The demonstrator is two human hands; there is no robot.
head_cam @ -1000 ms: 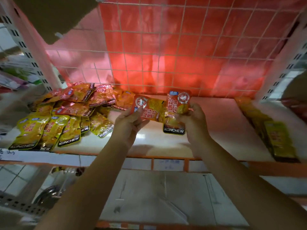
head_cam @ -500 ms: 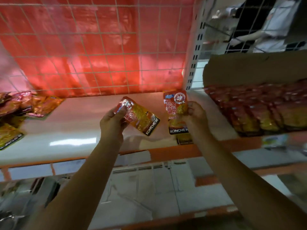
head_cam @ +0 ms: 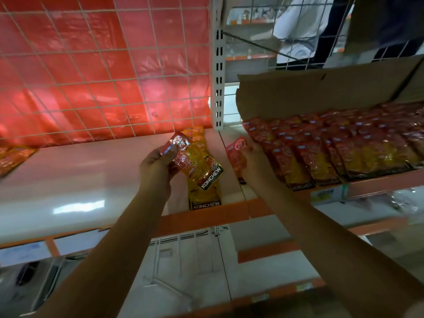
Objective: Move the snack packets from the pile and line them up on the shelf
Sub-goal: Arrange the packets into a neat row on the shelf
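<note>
Bare shelf (head_cam: 80, 180) left of your left hand (head_cam: 158, 167) gives wide free room. To the right, packed packet rows (head_cam: 332, 152) and a cardboard flap (head_cam: 309, 92) block you. Upright post (head_cam: 218, 76) and wire mesh (head_cam: 91, 65) close off the back.

Dim, reddish light is filling the frame, glowing through the red plastic sheet (head_cam: 91, 76) at upper left. A soft white glare is lying on the shelf (head_cam: 78, 203) at centre left. Motion blur is smearing the packed packets (head_cam: 344, 152) at right and the lower corners. The wide lens is bending straight lines toward the edges. The forearms are looking dark.
</note>
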